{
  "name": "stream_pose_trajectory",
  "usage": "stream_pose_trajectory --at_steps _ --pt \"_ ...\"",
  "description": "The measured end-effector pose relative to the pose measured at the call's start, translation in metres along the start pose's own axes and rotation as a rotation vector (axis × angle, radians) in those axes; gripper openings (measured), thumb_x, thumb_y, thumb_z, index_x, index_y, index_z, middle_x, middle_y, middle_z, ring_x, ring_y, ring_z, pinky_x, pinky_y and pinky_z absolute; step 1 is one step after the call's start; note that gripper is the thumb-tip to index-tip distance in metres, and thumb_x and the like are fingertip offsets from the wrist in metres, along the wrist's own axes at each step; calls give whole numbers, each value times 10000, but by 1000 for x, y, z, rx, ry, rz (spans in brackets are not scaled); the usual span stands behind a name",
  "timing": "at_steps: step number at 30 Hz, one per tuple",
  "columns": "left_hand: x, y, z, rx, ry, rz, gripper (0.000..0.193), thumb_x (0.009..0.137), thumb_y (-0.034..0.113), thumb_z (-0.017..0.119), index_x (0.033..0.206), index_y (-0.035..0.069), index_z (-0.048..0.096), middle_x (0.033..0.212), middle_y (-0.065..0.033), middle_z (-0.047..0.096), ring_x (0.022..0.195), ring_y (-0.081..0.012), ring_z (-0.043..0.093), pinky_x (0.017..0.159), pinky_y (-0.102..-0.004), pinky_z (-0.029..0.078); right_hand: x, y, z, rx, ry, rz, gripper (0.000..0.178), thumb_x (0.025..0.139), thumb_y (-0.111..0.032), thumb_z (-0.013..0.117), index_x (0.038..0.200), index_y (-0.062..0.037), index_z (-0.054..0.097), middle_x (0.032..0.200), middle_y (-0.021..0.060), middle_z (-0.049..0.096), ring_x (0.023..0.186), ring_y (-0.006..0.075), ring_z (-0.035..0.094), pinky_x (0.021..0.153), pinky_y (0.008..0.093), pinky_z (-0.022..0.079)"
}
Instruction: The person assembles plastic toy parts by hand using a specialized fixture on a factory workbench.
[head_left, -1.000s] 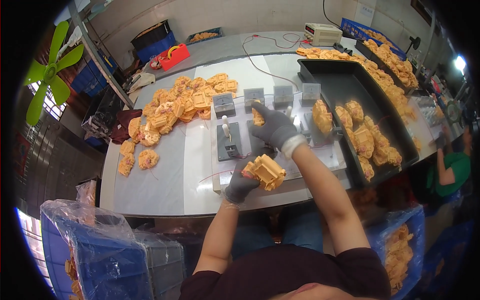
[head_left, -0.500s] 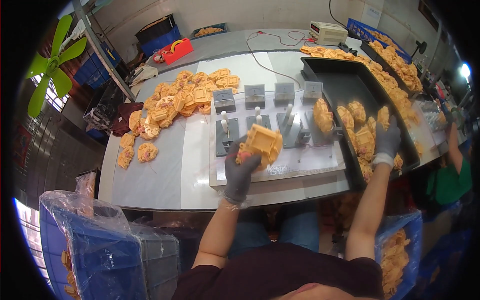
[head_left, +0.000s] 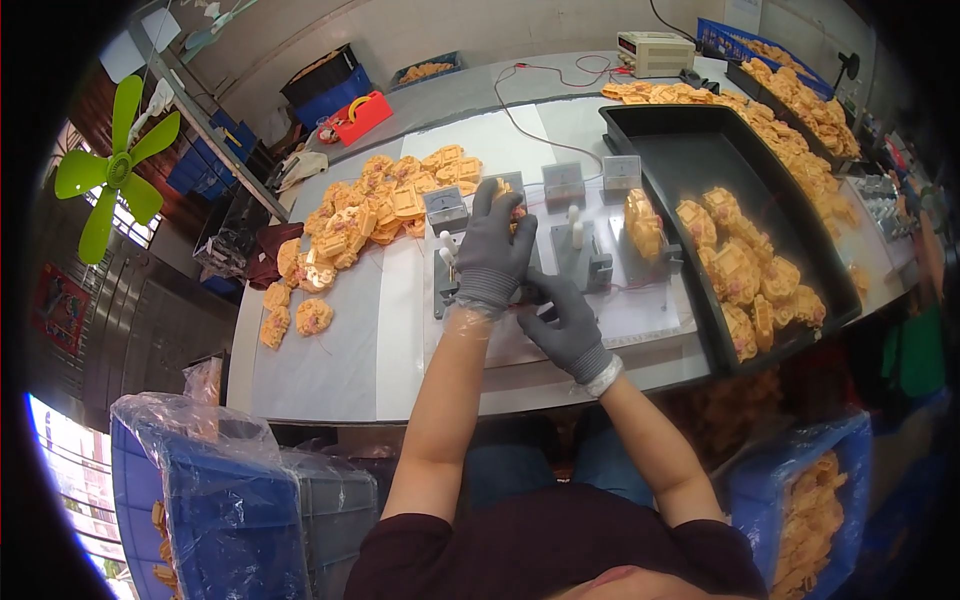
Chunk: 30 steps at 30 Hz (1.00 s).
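Observation:
My left hand [head_left: 497,245], in a grey glove, is closed over an orange-yellow moulded plastic part [head_left: 517,210] at the second station of a white test board [head_left: 640,325]. Only a bit of the part shows between the fingers. My right hand [head_left: 568,330], also gloved, is bent in at the near end of that station. Its fingertips curl by the left wrist, and what they grip is hidden. Small meters [head_left: 563,183] line the board's back edge. White-tipped pegs [head_left: 575,228] stand on the neighbouring fixture. Another orange-yellow part [head_left: 643,225] sits upright at the rightmost station.
On the left lies a heap of orange-yellow parts [head_left: 350,220]. A black tray [head_left: 660,140] on the right holds several more. Behind stand a power supply [head_left: 655,55] with red leads and a red box [head_left: 358,118]. Blue bins [head_left: 235,520] flank me below the table edge.
My left hand has carried the part forward onto the second station. My right hand has let go of a part in the black tray and come left to the board.

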<state>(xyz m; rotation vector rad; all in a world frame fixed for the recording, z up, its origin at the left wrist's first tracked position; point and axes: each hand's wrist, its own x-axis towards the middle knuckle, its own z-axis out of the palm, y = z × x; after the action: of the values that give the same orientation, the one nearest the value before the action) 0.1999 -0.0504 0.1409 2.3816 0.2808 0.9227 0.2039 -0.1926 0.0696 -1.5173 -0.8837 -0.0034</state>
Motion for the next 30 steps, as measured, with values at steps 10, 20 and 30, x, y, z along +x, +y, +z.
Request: stream_pose_trajectory --at_steps 10,20,30 --pt "0 7 -14 120 -382 -257 442 888 360 533 1196 47 577 1390 -208 422 1081 -372 584 928 -430 442 2 12 -4 387 -234 209 357 747 -98 692 1079 -38 576 900 10 551 744 75 509 659 228 456" --pt "-118 -3 7 -415 277 -101 362 871 105 581 1198 -26 499 1166 -177 524 935 -244 563 802 -332 474 2 7 -6 -521 -303 154 380 687 -272 778 990 -81 651 967 109 624 911 294 618 789 399 496" --pt "-136 -24 19 -523 308 -406 265 880 79 580 1112 -38 524 896 -94 585 717 -138 533 658 -284 464 -19 1 -48 -422 41 -68 166 745 -58 718 897 -70 652 849 90 642 729 247 625 669 365 502"
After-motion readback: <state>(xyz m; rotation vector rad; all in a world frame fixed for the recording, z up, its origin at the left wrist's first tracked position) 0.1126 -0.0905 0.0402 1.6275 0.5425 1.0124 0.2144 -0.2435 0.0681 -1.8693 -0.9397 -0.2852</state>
